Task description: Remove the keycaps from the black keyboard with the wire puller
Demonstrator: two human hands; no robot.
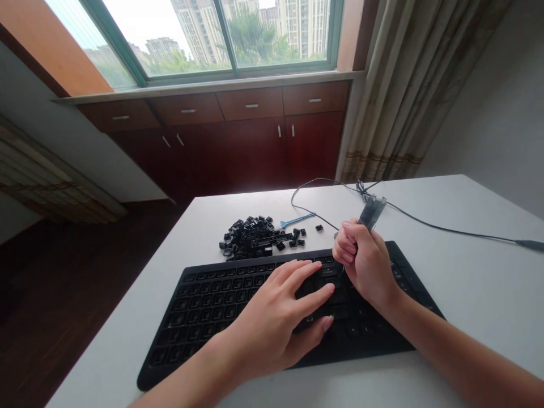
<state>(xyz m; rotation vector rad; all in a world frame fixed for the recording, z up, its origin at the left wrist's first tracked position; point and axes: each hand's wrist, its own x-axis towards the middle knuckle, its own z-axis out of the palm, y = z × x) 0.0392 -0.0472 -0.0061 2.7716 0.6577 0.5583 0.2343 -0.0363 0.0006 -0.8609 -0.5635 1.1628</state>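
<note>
A black keyboard (204, 317) lies at a slant on the table; the left part has bare key sockets, while keycaps still sit on the right part. My left hand (283, 317) rests over its middle, fingers spread and holding nothing. Above the right part, my right hand (363, 258) is closed round a keycap puller (372, 211) with a grey, see-through handle. A thin wire shows below the fist, and its end at the keys is hard to make out. Behind the keyboard is a heap of loose black keycaps (250, 232), with several scattered to its right.
A blue brush (297, 220) lies beside the heap on the white table (480, 209). A black cable (450, 228) loops behind my right hand and runs to the right edge. Beyond the table stand a dark red cabinet (238, 153), a window and a curtain (391, 96).
</note>
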